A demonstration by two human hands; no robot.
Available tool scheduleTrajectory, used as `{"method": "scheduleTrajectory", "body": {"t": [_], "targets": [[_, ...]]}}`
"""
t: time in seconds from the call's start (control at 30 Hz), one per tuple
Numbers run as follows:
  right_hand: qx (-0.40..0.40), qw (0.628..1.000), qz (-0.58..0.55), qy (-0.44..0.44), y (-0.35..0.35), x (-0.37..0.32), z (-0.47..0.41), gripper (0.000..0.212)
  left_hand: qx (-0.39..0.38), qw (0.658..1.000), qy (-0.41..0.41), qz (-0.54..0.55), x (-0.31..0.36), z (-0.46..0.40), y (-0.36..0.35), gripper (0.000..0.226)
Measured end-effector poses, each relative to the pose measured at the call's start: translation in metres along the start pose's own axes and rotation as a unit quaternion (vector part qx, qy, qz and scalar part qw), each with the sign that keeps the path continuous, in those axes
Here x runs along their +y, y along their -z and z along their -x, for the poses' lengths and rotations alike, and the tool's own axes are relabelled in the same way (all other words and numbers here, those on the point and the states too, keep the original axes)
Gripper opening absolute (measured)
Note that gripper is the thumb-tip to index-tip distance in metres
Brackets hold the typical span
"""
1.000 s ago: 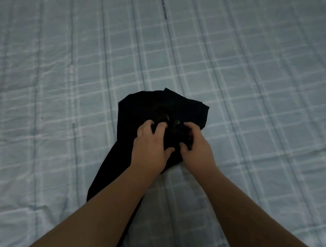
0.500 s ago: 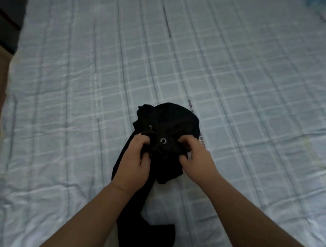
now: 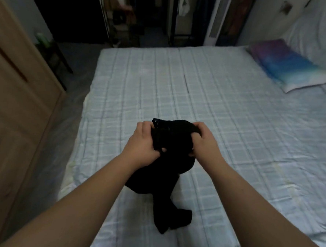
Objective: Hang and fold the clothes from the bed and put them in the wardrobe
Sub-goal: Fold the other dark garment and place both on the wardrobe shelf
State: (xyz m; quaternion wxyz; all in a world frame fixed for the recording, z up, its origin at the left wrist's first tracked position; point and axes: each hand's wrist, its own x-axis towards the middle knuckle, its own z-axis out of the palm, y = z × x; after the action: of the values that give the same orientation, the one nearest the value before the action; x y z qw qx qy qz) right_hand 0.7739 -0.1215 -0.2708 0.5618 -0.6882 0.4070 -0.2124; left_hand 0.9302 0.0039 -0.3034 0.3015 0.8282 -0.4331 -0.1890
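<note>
Head view: crumpled black garment [image 3: 172, 162], both hands' fingers [image 3: 145, 127] clamped on its top edge.

I see a matt black cloth garment [image 3: 167, 161], a soft quilted checked cotton-like bedsheet [image 3: 216, 111], a smooth pale wood wardrobe [image 3: 15, 114] and a slightly glossy printed pillow [image 3: 288, 64].

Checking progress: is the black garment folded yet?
Not folded: the black garment hangs bunched from left hand and right hand, its end trailing on the bed.
</note>
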Motion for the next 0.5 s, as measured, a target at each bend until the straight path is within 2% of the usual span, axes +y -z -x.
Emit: {"method": "scheduleTrajectory", "body": {"t": [0.17, 0.33, 0.43, 0.5], "targets": [[0.004, 1.000, -0.018, 0.024, 0.027, -0.071, 0.014, 0.038, -0.020, 0.999, -0.017, -0.022, 0.035, 0.024, 0.079, 0.059], [0.020, 0.998, -0.052, 0.041, 0.056, -0.110, 0.014, 0.036, 0.035, 0.976, 0.013, -0.215, 0.060, 0.041, 0.131, 0.026], [0.047, 0.994, -0.087, 0.053, 0.080, -0.122, 0.004, 0.041, 0.079, 0.967, 0.068, -0.232, 0.059, 0.048, 0.138, 0.030], [0.051, 0.994, -0.063, 0.067, 0.097, -0.121, -0.004, 0.048, 0.108, 0.967, 0.092, -0.212, 0.057, 0.052, 0.135, 0.034]]}}
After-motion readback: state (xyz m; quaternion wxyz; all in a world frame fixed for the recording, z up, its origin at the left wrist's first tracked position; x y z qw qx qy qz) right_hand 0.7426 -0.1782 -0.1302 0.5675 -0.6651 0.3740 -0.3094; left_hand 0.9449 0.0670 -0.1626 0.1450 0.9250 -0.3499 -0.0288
